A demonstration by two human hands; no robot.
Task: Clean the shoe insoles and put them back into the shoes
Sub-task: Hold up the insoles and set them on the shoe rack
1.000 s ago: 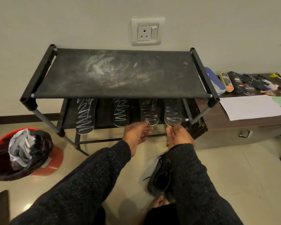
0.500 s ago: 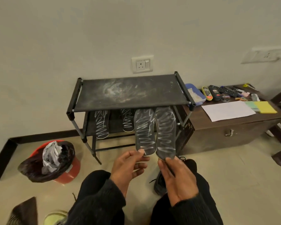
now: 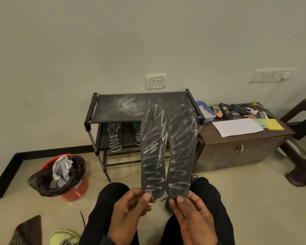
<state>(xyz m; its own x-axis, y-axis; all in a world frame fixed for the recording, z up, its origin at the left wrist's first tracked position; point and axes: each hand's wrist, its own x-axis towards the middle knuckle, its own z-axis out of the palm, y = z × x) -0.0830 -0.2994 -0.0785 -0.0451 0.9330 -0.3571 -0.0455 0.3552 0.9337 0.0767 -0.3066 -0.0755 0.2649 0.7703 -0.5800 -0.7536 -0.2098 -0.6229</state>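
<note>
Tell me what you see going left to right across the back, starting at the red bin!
Red bin with black bag → black shoe rack → blue tray → remotes → white paper → yellow sticky notes → brown plastic chair.

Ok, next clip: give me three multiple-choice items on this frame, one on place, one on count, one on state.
1. Where is the red bin with the black bag?
A. floor, left of the black shelf rack
B. on the brown wooden chest
C. on the rack

2. Chalk-scribbled insoles left on the lower shelf?
A. none
B. two
C. five

3. The two dark held insoles?
A. inside shoes
B. wiped clean
C. pinched at one end, one per hand

Key: A, it stands on the tiles; B, two show under the top; C, left hand and right hand each pinch one.
</note>
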